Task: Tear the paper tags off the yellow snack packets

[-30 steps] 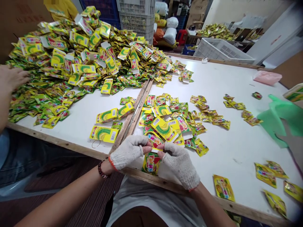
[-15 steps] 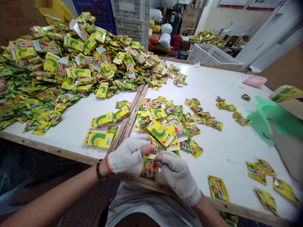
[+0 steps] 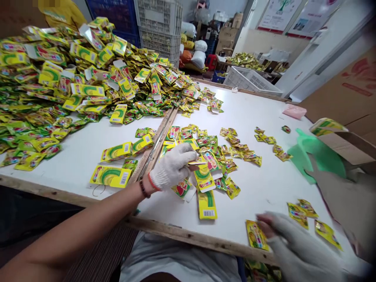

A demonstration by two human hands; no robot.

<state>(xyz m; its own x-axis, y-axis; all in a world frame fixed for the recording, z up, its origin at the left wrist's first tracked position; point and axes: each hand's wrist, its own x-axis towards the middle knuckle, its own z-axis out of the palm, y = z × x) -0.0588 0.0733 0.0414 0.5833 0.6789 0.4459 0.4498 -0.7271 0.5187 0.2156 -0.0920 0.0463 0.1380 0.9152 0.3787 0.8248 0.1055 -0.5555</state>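
Observation:
My left hand (image 3: pixel 174 166), in a white knitted glove with bare fingertips, is closed on a thin yellow box (image 3: pixel 197 161), seen almost edge-on, above a loose group of boxes and packets. Below it, a yellow box (image 3: pixel 206 205) lies with its barcode up. Beside that is a box (image 3: pixel 182 188) with a red and green face and an open white flap. My right hand (image 3: pixel 299 244), gloved alike and smeared by motion, is at the front right. Its fingertips are beside a yellow packet (image 3: pixel 256 235); whether they touch it is unclear.
A big heap of boxes and packets (image 3: pixel 96 78) covers the back left. A wooden strip (image 3: pixel 152 152) divides the white table (image 3: pixel 235 207). More packets (image 3: pixel 298 214) lie at right, near a green scoop-like piece (image 3: pixel 317 156) and an open carton (image 3: pixel 349 145).
My hands have parted: the left rose slightly over the boxes, the right swung to the front right. The green-faced box between them no longer shows there; a yellow box lies nearby. The view turned right.

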